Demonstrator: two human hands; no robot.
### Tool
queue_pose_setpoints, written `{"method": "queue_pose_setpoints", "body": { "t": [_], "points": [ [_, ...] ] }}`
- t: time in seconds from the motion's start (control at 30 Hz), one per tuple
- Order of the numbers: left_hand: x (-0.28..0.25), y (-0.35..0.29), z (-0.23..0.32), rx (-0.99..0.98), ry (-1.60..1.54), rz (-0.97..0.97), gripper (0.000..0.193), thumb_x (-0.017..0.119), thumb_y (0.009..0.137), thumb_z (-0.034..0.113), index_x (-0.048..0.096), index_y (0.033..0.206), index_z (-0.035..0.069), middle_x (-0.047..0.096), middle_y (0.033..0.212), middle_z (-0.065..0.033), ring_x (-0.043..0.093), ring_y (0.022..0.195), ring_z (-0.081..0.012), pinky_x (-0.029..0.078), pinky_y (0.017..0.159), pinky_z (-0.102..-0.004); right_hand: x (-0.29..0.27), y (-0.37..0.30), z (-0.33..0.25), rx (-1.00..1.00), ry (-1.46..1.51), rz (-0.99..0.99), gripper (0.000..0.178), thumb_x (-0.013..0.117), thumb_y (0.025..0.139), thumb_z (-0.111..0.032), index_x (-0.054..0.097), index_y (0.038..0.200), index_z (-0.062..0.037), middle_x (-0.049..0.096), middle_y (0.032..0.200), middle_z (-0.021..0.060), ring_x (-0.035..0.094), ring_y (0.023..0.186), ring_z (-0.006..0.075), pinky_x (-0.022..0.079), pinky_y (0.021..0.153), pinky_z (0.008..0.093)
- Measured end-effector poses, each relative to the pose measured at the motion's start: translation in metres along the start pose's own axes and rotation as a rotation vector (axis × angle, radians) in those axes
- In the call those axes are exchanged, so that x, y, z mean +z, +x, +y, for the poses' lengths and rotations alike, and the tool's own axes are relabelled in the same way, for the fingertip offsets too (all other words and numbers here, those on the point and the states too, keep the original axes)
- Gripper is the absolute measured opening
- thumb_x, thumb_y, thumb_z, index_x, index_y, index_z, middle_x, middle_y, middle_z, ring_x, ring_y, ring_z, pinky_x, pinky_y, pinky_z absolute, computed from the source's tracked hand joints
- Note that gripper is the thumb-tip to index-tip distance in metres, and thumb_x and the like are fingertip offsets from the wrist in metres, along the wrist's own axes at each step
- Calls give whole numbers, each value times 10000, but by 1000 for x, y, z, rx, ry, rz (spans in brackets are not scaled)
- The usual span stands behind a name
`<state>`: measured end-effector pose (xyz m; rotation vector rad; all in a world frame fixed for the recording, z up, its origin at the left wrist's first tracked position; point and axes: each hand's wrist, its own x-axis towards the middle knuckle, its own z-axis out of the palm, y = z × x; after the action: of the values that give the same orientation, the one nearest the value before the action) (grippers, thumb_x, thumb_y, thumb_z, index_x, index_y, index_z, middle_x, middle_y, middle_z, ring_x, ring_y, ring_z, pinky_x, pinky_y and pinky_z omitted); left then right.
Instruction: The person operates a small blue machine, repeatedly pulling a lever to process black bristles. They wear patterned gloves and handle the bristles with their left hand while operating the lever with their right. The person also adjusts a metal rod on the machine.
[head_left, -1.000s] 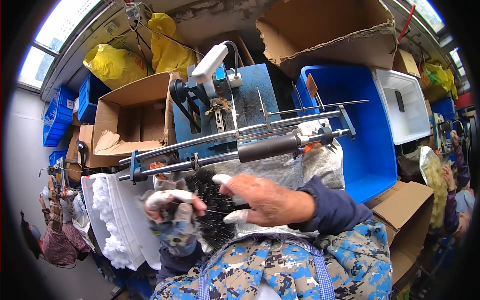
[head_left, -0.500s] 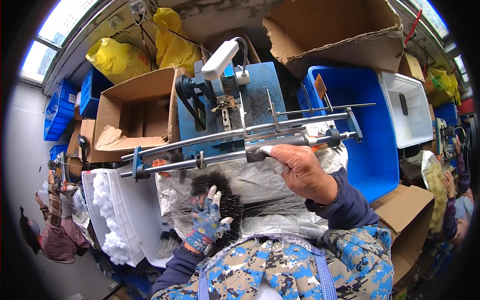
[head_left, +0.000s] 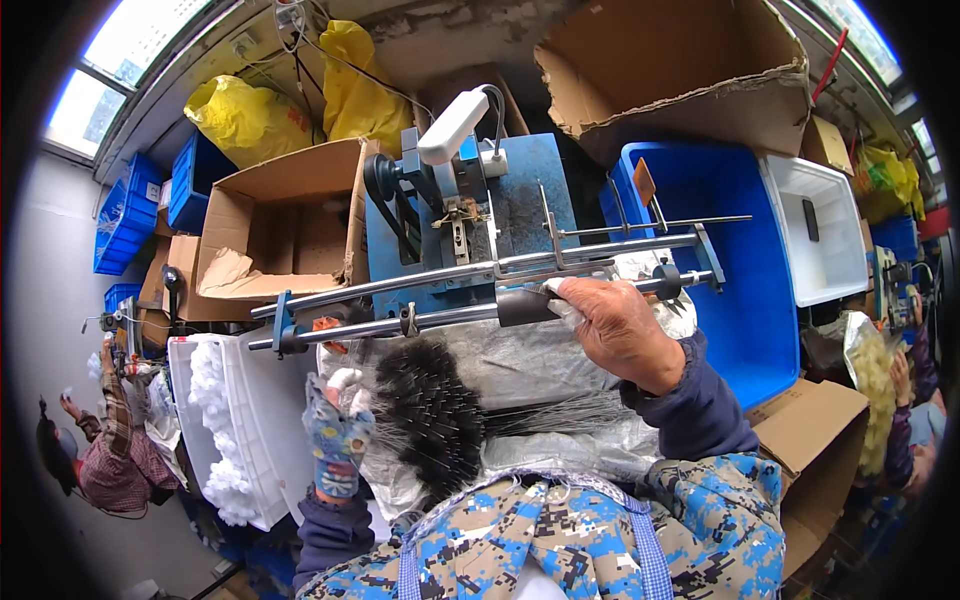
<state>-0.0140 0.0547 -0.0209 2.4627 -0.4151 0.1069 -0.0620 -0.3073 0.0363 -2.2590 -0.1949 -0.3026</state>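
Observation:
My right hand (head_left: 618, 335) is closed around the dark grey sleeve (head_left: 525, 306) on the front steel rod (head_left: 450, 320). White covering shows on its thumb and a finger. My left hand (head_left: 340, 435), in a floral fingerless glove with white-wrapped fingertips, is raised left of a pile of black bristle brushes (head_left: 430, 410) with thin wire stems. Its fingers are curled together; what they pinch, if anything, is too small to make out. A dark tuft (head_left: 356, 312) shows beyond them, by the rod. Loose thin wires (head_left: 570, 413) lie on the silvery sheet (head_left: 530, 365) before me.
Behind the rods stands a blue machine (head_left: 535, 190) with a white lamp (head_left: 454, 127). An open cardboard box (head_left: 225, 240) and a white bin (head_left: 270, 400) with white fluff are left; a blue tub (head_left: 770, 330) is right. Other people work at both far sides.
My left hand has lifted off the black brushes and moved left, its fingers now curled. The dark tuft by the rod has appeared. My right hand has stayed on the sleeve, shifting slightly right.

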Motion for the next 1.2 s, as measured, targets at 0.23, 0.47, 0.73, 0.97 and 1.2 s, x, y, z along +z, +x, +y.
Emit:
{"method": "queue_pose_setpoints", "body": {
  "t": [0.23, 0.47, 0.73, 0.97, 1.2],
  "points": [
    [40, 41, -63, -88, 763, -401, 949, 712, 627, 437, 268, 1381, 70, 277, 1406, -176, 282, 1281, -363, 157, 1078, -470, 0, 43, 9, -43, -491, 48, 114, 557, 720, -25, 565, 827, -63, 573, 767, 108, 592, 741, 258, 484, 621, 358],
    [58, 38, -65, 78, 374, -277, 492, 632, 732, 130, 522, 1207, 66, 509, 1207, -185, 436, 1169, -313, 342, 998, -369, 20, 97, 53, 135, -757, -66, 114, 539, 754, -79, 612, 841, -68, 539, 903, 128, 536, 894, 272, 423, 705, 387],
    [12, -1, -21, -122, -361, -130, 208, 536, 816, 64, 592, 1010, 14, 610, 834, -134, 600, 709, -300, 493, 654, -356, 40, 104, 70, 138, -783, -62, 134, 537, 760, -104, 624, 859, -82, 549, 936, 124, 550, 896, 261, 412, 703, 391],
    [34, -3, 9, 229, 22, -291, 375, 614, 697, 57, 561, 1066, 11, 577, 956, -167, 564, 849, -353, 444, 835, -423, 43, 103, 70, 81, -773, -50, 114, 530, 757, -91, 612, 836, -86, 559, 898, 115, 562, 861, 258, 413, 703, 398],
    [6, 14, 50, 522, 379, -207, 369, 562, 705, 2, 567, 1071, 55, 552, 983, -139, 576, 874, -278, 479, 703, -327, 50, 106, 88, 129, -607, -25, 129, 538, 758, -111, 631, 846, -91, 587, 874, 87, 554, 867, 262, 396, 735, 424]
  ]
}}
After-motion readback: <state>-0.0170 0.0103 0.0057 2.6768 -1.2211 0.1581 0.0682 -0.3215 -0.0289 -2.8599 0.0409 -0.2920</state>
